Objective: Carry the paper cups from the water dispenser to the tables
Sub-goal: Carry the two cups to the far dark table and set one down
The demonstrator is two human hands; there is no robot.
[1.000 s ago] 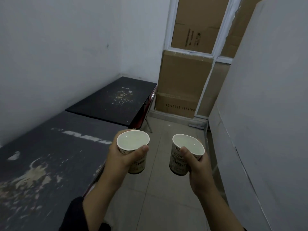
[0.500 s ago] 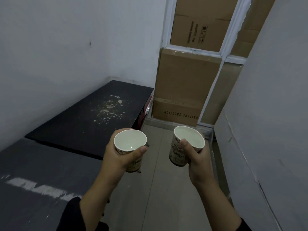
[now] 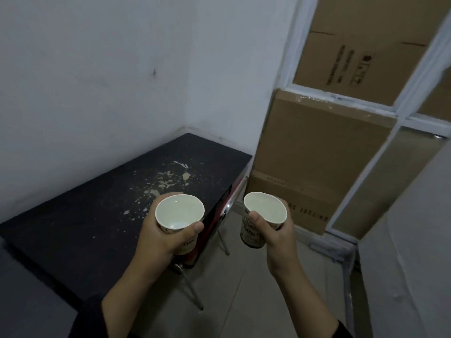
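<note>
Black table (image 3: pixel 80 230) against the white wall, pale flakes (image 3: pixel 166 184) scattered across its top toward twelve o'clock (thickest near the far end), metal legs (image 3: pixel 192 291) on the tiled floor (image 3: pixel 244 301), cardboard boxes (image 3: pixel 317 167) standing at two o'clock

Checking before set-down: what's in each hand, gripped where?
Left hand holds a paper cup around its side wall; right hand holds another cup likewise. Both upright.

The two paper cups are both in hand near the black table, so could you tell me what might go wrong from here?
1. With the left hand and right hand each holding a cup, neither is free to steady the other.
2. The left cup hangs over the table edge; setting it there risks tipping.
3. Flakes litter the tabletop, making an uneven base.
</note>
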